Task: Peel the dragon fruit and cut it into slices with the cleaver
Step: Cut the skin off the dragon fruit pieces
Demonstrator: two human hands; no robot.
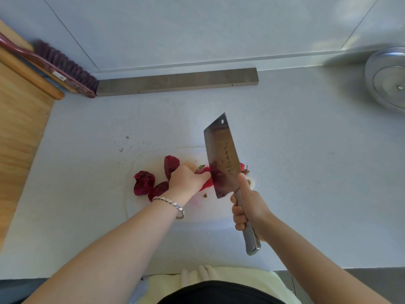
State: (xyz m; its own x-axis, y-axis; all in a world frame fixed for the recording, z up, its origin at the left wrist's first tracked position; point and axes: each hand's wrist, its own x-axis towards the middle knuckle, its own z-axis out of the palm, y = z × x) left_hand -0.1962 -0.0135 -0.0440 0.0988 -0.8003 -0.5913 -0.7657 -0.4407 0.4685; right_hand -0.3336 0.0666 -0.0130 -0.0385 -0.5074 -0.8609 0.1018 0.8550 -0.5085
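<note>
On a white cutting board (140,207) lie three dark red peeled dragon fruit pieces (144,182). My left hand (186,178) grips a pink-skinned dragon fruit piece (207,183), which it mostly hides. My right hand (246,207) grips the steel handle of the cleaver (221,156). The juice-stained blade is raised, tip pointing away from me, just right of the held piece. More pink peel (243,167) shows behind the blade.
A grey bar (177,81) lies along the back wall. A red brush (54,66) and a wooden board (19,119) are at the left. A metal lid (388,77) sits at the far right. A pale towel (230,279) lies at the counter's front edge.
</note>
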